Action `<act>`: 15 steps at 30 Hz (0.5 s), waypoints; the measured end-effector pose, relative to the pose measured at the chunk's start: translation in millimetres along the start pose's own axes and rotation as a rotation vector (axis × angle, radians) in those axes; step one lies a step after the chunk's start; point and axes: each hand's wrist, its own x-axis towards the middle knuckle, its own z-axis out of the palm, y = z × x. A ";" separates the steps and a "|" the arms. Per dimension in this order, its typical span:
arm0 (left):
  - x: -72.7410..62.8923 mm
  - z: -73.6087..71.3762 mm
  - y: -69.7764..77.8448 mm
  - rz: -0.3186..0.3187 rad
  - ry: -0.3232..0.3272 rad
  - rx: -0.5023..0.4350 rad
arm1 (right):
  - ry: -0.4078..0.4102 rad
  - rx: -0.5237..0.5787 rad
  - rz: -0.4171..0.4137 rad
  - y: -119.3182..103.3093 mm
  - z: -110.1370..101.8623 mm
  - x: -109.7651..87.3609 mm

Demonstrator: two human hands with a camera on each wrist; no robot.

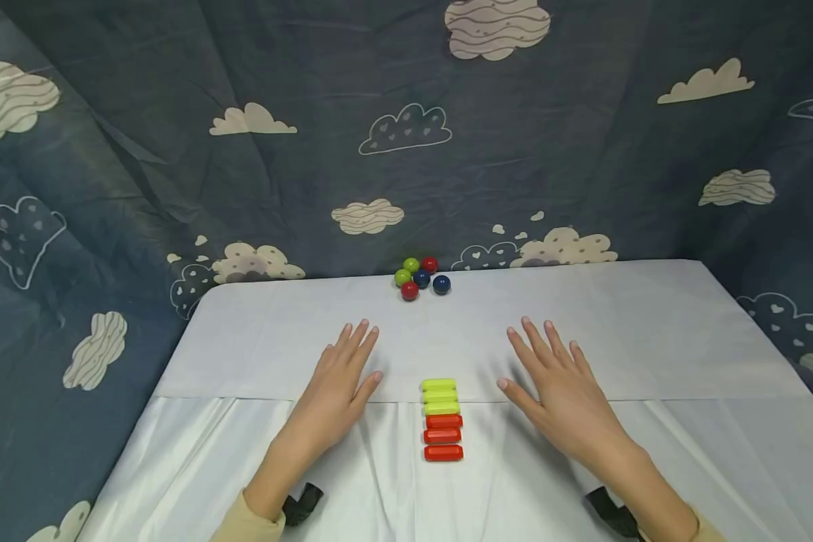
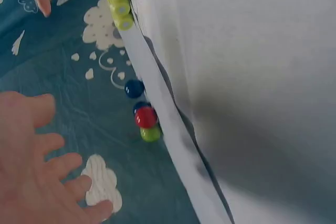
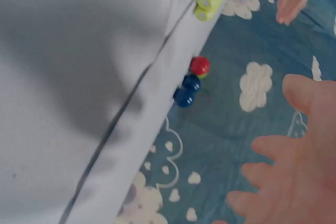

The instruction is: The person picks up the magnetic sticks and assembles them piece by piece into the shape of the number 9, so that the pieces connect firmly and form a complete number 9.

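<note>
Yellow-green bars [image 1: 439,396]: three, lying crosswise in a column between the two hands, at the far end of the row.
Red bars [image 1: 443,436]: three, in line with the others, on the side nearer the person; whether all six touch one another I cannot tell.
Left hand [image 1: 335,385]: held above the table, left of the bars and apart from them; fingers extended, with gaps between them, thumb out to the side, pinching nothing.
Right hand [image 1: 564,391]: likewise above the table, right of the bars and apart from them; fingers fanned, thumb pointing in toward the column.
Table edges: the white table [image 1: 264,324] ends at a straight far edge with rounded corners; its sides slope outward toward the person.
Room: white cloth stretches between each hand and the column, and from the column to the balls.
Seam [image 1: 393,401]: runs across the table, passing by the yellow-green bars.
Balls [image 1: 421,278]: two green, two red, two dark blue, clustered at the far edge beyond the bars.
Backdrop [image 1: 312,173]: dark cloth with pale clouds, rising just behind the balls and flanking both sides.
</note>
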 end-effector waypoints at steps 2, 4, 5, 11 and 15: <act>4.3 1.9 1.6 0.001 -0.012 -0.086 | 0.012 0.003 -0.038 -0.9 4.2 6.8; 9.2 4.7 3.8 -0.004 -0.028 -0.173 | 0.028 0.025 -0.077 -1.5 8.6 13.8; 11.8 6.7 5.0 -0.013 -0.039 -0.215 | 0.038 0.044 -0.099 -1.5 11.0 17.0; 27.6 22.5 13.2 -0.083 -0.141 -0.447 | -0.012 0.212 -0.170 -5.1 26.9 32.1; 36.2 34.3 16.3 -0.114 -0.211 -0.596 | -0.124 0.331 -0.148 -11.1 36.8 39.0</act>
